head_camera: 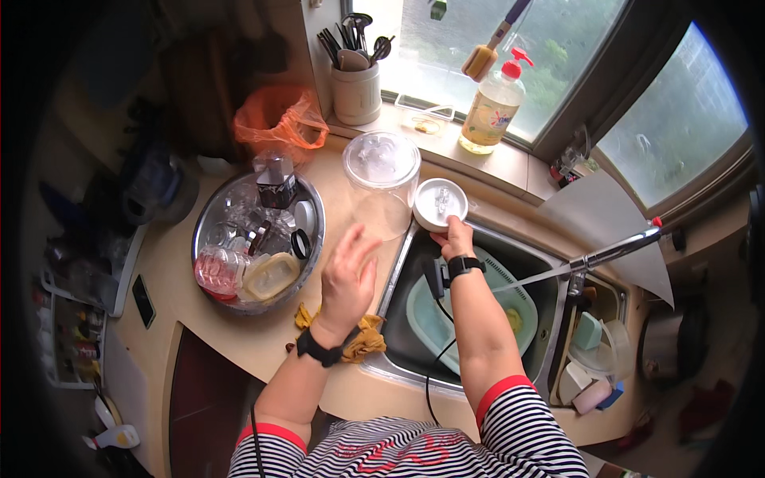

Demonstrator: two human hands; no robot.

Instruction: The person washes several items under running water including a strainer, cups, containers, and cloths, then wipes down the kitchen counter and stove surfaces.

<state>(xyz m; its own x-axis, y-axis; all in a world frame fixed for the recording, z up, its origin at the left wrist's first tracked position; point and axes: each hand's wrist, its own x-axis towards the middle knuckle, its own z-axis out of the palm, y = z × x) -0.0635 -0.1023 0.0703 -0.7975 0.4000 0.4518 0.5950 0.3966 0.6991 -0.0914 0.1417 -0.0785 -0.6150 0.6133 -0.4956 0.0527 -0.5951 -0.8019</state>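
Note:
My right hand [457, 238] grips the near rim of a round white dish or lid [441, 206] above the sink's far left corner. A small transparent piece [442, 200] lies in its middle. My left hand [349, 272] hangs over the counter with its fingers apart and holds nothing. Just beyond it stands a large transparent plastic jar [382, 206] with a transparent lid [381, 160]. To the left, a steel basin [260, 309] holds several plastic containers, among them a pinkish one [222, 270]. Beneath my left wrist a yellow-brown cloth [363, 343] lies crumpled.
Water runs from the faucet [615, 246] into a pale green plastic basin [418, 310] in the steel sink [391, 352]. On the sill stand a dish soap bottle [490, 113] and a utensil holder [357, 95]. A phone [143, 302] lies on the left counter, and an orange bag [281, 125] sits behind.

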